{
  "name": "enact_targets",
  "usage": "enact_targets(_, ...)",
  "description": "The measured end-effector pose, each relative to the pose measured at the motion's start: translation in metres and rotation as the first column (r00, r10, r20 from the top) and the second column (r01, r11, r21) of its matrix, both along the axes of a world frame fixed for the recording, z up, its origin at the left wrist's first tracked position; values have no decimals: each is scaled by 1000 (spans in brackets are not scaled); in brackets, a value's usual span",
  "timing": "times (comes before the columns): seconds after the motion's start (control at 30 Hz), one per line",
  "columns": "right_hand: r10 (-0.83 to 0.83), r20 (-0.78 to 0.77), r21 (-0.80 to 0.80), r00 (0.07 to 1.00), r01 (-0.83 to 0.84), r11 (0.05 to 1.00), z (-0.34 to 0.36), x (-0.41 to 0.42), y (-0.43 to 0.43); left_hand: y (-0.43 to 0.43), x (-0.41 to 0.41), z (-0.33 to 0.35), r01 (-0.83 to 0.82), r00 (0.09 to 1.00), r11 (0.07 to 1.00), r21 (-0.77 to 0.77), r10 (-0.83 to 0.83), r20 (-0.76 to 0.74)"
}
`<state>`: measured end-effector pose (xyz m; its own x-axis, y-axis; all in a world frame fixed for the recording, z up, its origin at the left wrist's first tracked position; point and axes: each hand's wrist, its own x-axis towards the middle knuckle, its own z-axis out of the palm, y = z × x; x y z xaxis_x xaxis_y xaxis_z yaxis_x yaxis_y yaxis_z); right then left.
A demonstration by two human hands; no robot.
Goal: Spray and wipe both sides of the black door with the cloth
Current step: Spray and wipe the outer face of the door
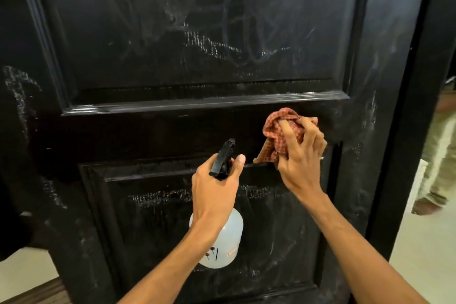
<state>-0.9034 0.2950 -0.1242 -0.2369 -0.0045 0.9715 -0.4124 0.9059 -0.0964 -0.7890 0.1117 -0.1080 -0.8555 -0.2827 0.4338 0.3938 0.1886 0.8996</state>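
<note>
The black panelled door (172, 44) fills the view, streaked with whitish wipe marks and wet patches. My right hand (302, 155) grips a bunched red-checked cloth (274, 128) and presses it against the door's middle rail, right of centre. My left hand (214, 185) holds a clear spray bottle (222, 242) by its neck, with the black trigger head (223, 158) pointing up at the door. The bottle's body hangs below my wrist in front of the lower panel.
The black door frame (404, 131) stands at the right. Past it, on a pale tiled floor (424, 254), another person's leg and foot (434, 180) are visible. Pale floor and a wooden strip (32, 291) show at the lower left.
</note>
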Motion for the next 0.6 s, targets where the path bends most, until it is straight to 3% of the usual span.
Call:
enact_targets(0.03,-8,-5,-16,1000,8,1000,1,-4,13,3,-3,0,-17,1000,1000,-11,17,9)
enact_targets(0.07,-22,0,-206,1000,21,978,5,-10,23,7,-5,2,-28,1000,999,-14,29,10)
enact_targets(0.13,-13,45,-691,999,40,721,14,-13,28,15,-7,5,-26,1000,999,-23,26,1)
enact_targets(0.17,-39,63,-743,997,73,665,15,-10,23,18,-8,6,-17,1000,999,-39,17,-2)
enact_targets(0.2,-52,68,-661,996,84,746,12,-8,17,22,-7,7,-5,1000,999,-55,5,0)
enact_targets(0.27,19,43,-199,999,-10,980,-9,-6,9,32,-9,8,10,1000,997,-79,-9,8)
enact_targets(0.3,32,47,-41,998,-30,999,-15,-5,11,35,-10,9,12,1000,996,-85,-11,14)
enact_targets(0.33,20,44,-41,999,-18,999,-12,-6,24,43,-12,12,25,1000,996,-86,-24,13)
enact_targets(0.37,10,41,-209,999,-1,978,-6,-13,35,47,-14,13,33,999,997,-72,-32,15)
enact_targets(0.43,38,41,-709,998,3,705,12,-16,42,52,-15,17,57,998,997,-50,-57,5)
enact_targets(0.47,14,56,-785,998,35,619,20,-10,40,56,-13,18,73,997,996,-47,-73,3)
enact_targets(0.5,-8,61,-722,998,50,691,24,-7,34,57,-11,18,80,997,996,-40,-80,3)
enact_targets(0.57,59,28,-242,998,-50,969,13,-3,22,56,-7,19,84,996,996,-32,-83,8)
enact_targets(0.6,66,33,-35,997,-65,997,9,-2,21,53,-4,20,77,997,997,-26,-76,12)
